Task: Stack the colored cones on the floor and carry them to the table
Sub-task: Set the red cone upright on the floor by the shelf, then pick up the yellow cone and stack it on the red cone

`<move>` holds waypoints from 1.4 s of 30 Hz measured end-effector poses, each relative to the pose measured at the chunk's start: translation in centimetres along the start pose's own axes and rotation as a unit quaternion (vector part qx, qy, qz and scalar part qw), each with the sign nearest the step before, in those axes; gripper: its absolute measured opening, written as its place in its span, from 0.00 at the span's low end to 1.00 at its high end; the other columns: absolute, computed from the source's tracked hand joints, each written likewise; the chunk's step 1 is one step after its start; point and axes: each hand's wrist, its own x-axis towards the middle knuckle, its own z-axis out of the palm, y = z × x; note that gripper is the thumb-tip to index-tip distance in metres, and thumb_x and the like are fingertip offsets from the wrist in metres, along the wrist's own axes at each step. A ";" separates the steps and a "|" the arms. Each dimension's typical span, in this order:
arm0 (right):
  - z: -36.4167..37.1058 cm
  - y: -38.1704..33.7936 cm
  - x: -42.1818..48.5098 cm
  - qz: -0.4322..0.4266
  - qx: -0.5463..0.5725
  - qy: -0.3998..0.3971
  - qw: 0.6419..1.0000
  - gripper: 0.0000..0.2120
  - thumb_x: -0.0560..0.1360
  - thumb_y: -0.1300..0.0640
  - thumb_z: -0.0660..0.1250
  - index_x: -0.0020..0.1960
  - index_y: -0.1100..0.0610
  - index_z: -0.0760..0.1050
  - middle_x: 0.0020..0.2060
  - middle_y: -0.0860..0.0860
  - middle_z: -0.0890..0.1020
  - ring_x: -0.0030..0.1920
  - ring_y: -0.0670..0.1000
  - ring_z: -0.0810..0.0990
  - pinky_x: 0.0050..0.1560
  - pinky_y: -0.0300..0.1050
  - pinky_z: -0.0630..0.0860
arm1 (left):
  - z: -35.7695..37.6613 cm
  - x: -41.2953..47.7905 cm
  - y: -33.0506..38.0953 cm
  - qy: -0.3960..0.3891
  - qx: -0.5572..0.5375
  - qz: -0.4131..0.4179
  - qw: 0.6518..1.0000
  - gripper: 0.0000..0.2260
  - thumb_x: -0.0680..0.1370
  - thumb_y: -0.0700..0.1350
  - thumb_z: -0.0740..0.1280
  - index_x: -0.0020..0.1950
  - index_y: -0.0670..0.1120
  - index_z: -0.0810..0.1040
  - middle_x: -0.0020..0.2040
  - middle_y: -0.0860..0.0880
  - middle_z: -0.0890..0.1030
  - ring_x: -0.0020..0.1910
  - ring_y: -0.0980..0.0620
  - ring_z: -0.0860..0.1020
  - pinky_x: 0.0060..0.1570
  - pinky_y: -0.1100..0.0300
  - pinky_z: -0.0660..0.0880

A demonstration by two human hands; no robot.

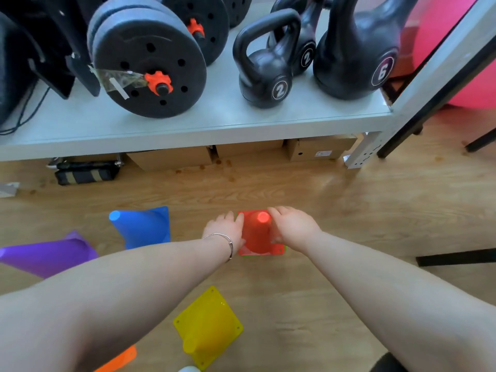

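We have both hands down on the red cone [259, 234], which stands upright on the wooden floor [335, 210] just in front of the low counter [188, 124]; the left hand [228, 229] presses its flank from one side and the right hand [291, 225] from the other, fingers [279, 210] loosely spread and laid flat against the plastic rather than pinching it; we judge this two-sided hold is meant to seat or steady the cone squarely. A sliver of green [285, 247] shows under its base, so we take it that the red cone sits on another cone, though little of that one can be seen. The rest wait on their sides, well apart: the blue cone [145, 226] to the left, the purple cone [48, 253] further left, the yellow cone [208, 326] near us, an orange cone [120, 359] at the lower edge; lying tipped, each will need righting before it nests. The counter carries weight plates [150, 63] and kettlebells [264, 71], leaving bare space along its front edge for the stack.
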 end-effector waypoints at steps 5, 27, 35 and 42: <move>-2.1 0.1 -1.4 -0.093 -0.076 0.087 0.989 0.43 0.70 0.39 0.70 0.77 0.56 0.58 0.72 0.55 0.70 0.74 0.56 0.65 0.75 0.54 0.59 | -0.6 -2.6 0.2 0.103 0.045 -0.035 0.993 0.37 0.77 0.58 0.62 0.78 0.46 0.47 0.79 0.41 0.51 0.78 0.43 0.52 0.74 0.44 0.54; -0.3 -13.3 -1.4 -0.301 -0.141 0.012 0.943 0.43 0.73 0.39 0.68 0.80 0.54 0.52 0.79 0.52 0.60 0.79 0.53 0.56 0.79 0.52 0.49 | 10.6 -19.8 -9.5 0.144 -0.154 -0.368 0.906 0.37 0.73 0.57 0.69 0.77 0.55 0.54 0.79 0.47 0.55 0.77 0.47 0.56 0.72 0.51 0.60; 6.2 -14.9 -3.5 -0.307 -0.151 -0.140 0.929 0.46 0.67 0.39 0.74 0.78 0.51 0.57 0.76 0.51 0.64 0.75 0.55 0.63 0.74 0.51 0.60 | 16.8 -20.3 -6.9 0.011 -0.241 -0.304 0.922 0.38 0.73 0.59 0.69 0.77 0.55 0.53 0.79 0.48 0.54 0.76 0.45 0.58 0.71 0.48 0.62; 8.5 -15.9 -2.9 -0.288 -0.193 -0.190 0.919 0.42 0.68 0.40 0.74 0.75 0.54 0.62 0.74 0.53 0.68 0.74 0.57 0.64 0.75 0.53 0.58 | 20.0 -18.8 -5.1 -0.046 -0.265 -0.245 0.931 0.38 0.71 0.57 0.72 0.75 0.52 0.58 0.77 0.49 0.61 0.77 0.46 0.55 0.72 0.47 0.58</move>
